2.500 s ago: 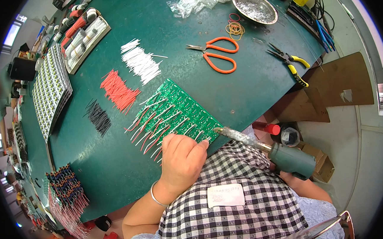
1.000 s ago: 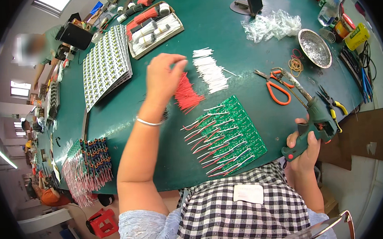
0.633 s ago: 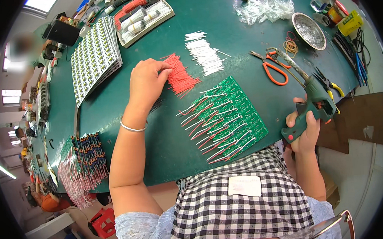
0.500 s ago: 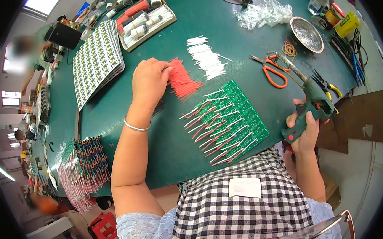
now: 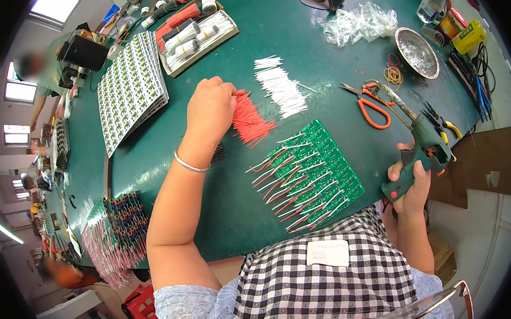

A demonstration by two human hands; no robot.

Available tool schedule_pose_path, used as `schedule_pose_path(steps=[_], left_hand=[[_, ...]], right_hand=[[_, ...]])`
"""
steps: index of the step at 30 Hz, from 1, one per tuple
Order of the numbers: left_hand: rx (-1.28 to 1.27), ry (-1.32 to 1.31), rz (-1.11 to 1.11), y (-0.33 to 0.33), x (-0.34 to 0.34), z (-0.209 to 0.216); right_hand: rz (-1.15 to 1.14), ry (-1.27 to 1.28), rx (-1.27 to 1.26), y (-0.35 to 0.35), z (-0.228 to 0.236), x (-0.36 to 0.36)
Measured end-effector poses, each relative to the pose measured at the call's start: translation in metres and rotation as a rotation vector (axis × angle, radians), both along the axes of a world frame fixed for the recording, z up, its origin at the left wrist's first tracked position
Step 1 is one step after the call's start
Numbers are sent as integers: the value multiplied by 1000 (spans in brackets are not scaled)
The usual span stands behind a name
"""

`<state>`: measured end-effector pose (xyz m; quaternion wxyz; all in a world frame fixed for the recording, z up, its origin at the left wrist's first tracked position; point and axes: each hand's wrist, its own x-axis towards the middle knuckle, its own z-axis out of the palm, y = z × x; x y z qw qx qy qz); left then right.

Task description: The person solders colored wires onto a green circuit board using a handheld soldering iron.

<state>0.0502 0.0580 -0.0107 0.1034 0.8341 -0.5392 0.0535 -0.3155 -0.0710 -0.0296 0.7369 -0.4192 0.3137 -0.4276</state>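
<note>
My left hand (image 5: pixel 211 108) is at the left edge of a pile of red wires (image 5: pixel 250 120), its fingers bent together against them. Whatever lies between the fingertips is hidden. My right hand (image 5: pixel 412 187) is wrapped round the green handle of a soldering gun (image 5: pixel 425 139), whose long metal barrel points up and left. Between my hands lies a green circuit board panel (image 5: pixel 331 164), with rows of red and white wires sticking out to its left. A pile of white wires (image 5: pixel 282 89) rests beyond the panel. Dark wires (image 5: pixel 217 154) show beside my left wrist.
Orange-handled cutters (image 5: pixel 373 113) and yellow-handled pliers (image 5: pixel 441 124) lie near the soldering gun. Behind them stands a metal bowl (image 5: pixel 416 53), beside crumpled plastic (image 5: pixel 358 24). Printed sheets (image 5: pixel 130 88), a box of wire bundles (image 5: pixel 200 41) and wired boards (image 5: pixel 117 230) occupy the left.
The view has shifted slightly, so the table's things appear lower. My left hand stays by the red wires, with its fingers a little more turned in. My right hand still grips the soldering gun.
</note>
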Motion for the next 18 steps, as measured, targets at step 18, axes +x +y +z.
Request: schedule_pose_path(steps=[18], left_hand=[[-120, -26, 20, 6, -1, -5]], right_hand=[[-3, -10, -2, 3, -1, 0]])
